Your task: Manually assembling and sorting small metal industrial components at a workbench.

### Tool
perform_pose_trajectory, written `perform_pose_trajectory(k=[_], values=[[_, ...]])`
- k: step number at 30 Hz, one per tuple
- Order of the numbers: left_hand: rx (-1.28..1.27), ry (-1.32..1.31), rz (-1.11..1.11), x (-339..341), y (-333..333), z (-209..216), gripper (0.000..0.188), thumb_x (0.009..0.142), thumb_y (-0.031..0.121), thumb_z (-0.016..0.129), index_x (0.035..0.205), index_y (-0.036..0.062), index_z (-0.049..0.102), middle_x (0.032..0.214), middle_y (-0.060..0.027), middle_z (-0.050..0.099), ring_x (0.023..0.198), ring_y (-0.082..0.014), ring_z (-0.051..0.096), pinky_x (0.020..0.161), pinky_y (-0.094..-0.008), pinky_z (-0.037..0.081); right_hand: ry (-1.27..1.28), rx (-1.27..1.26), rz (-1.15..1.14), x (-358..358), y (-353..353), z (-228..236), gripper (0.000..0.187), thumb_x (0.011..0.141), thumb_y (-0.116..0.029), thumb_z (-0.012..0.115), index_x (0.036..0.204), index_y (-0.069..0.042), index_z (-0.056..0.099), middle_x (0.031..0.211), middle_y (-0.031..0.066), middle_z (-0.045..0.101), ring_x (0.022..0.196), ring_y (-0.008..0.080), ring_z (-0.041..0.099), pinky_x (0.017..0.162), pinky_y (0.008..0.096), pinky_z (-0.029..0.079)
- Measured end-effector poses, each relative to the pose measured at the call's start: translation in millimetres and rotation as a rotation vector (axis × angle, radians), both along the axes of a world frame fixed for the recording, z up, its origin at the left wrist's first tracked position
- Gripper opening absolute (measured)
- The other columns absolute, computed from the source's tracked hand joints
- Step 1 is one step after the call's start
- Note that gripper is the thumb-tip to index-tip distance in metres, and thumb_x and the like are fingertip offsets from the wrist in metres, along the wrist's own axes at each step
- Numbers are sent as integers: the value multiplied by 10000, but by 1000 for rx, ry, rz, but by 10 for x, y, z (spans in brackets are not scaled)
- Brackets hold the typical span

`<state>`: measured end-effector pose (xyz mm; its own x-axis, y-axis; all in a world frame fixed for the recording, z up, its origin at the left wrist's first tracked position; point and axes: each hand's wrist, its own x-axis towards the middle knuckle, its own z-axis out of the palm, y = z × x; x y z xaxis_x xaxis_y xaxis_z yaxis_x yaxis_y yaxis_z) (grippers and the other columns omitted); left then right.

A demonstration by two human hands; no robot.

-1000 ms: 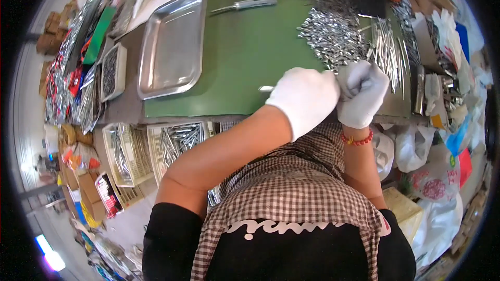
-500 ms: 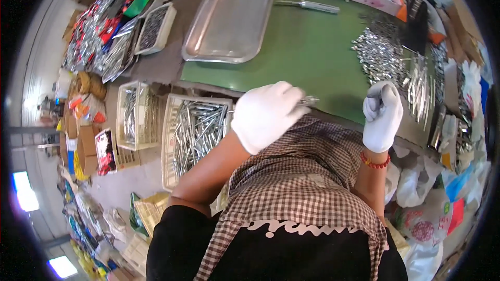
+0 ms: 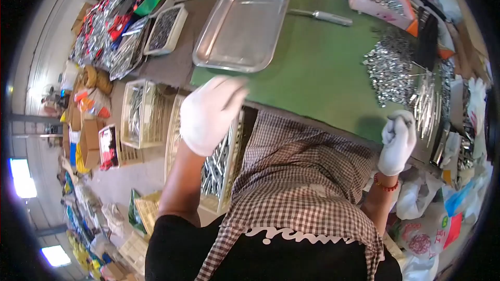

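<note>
My left hand (image 3: 208,117), in a white glove and smeared by motion, is above a cream plastic basket (image 3: 234,164) of metal rods (image 3: 214,173), near the table's front edge. Its fingers point toward the metal tray (image 3: 242,34); whether they hold anything cannot be made out. At the table's front right, my right hand (image 3: 399,143), also gloved, is closed with its fingers curled in. Whatever it may hold is hidden. Beyond it lie a heap of small shiny metal parts (image 3: 385,73) and a bundle of thin metal rods (image 3: 427,105).
A tool with a pale handle (image 3: 333,18) lies on the green mat (image 3: 312,62), right of the tray. A pink box (image 3: 383,13) of small parts stands at the back right. At left are a white bin (image 3: 167,31) of dark pieces and another basket (image 3: 139,114).
My left hand has swung left from the table's front edge to over the rod basket. Small metal pieces seen by its fingers earlier no longer show. The view has shifted slightly.
</note>
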<state>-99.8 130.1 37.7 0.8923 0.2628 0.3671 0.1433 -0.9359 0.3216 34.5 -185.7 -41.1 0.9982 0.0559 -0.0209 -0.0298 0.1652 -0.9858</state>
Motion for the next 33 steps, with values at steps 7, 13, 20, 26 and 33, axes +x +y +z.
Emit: perform_pose_trajectory(k=[7, 13, 20, 26, 33], values=[[250, 20, -420, 2256, -74, -221, 252, 912, 273, 570, 1018, 69, 674, 1027, -139, 648, 972, -338, 627, 868, -442, 500, 11, -103, 58, -59, 19, 112, 130, 944, -44, 486, 967, -19, 612, 750, -30, 499, 583, 24, 400, 514, 182, 322], [364, 201, -463, 2623, -69, -456, 242, 903, 284, 590, 968, 59, 648, 955, -180, 655, 948, -364, 629, 841, -475, 492, -3, -61, 98, -104, 48, 161, 194, 954, -68, 472, 1046, -17, 635, 797, -16, 554, 631, 24, 446, 544, 172, 364], [287, 274, -781, 1734, -832, -118, 157, 912, 185, 568, 1006, 61, 588, 911, -152, 604, 860, -342, 632, 758, -438, 513, 117, -262, 92, -115, 67, 409, 321, 1029, -181, 457, 1266, -15, 595, 857, 16, 615, 554, 19, 465, 504, 183, 373], [64, 197, -901, 1254, -1012, -105, 333, 846, 185, 661, 1156, 74, 611, 941, -87, 615, 851, -278, 620, 769, -378, 509, 154, -196, 232, -80, 3, 373, 302, 1029, -196, 484, 1198, 8, 627, 712, -36, 558, 513, 20, 459, 479, 202, 362], [75, 166, -819, 1186, -1071, -167, 310, 833, 174, 670, 1142, 161, 654, 827, -62, 623, 763, -259, 633, 673, -364, 523, 71, -556, 214, -79, -66, 360, 220, 943, -200, 616, 927, 17, 647, 667, 56, 579, 602, 107, 529, 589, 289, 453]])
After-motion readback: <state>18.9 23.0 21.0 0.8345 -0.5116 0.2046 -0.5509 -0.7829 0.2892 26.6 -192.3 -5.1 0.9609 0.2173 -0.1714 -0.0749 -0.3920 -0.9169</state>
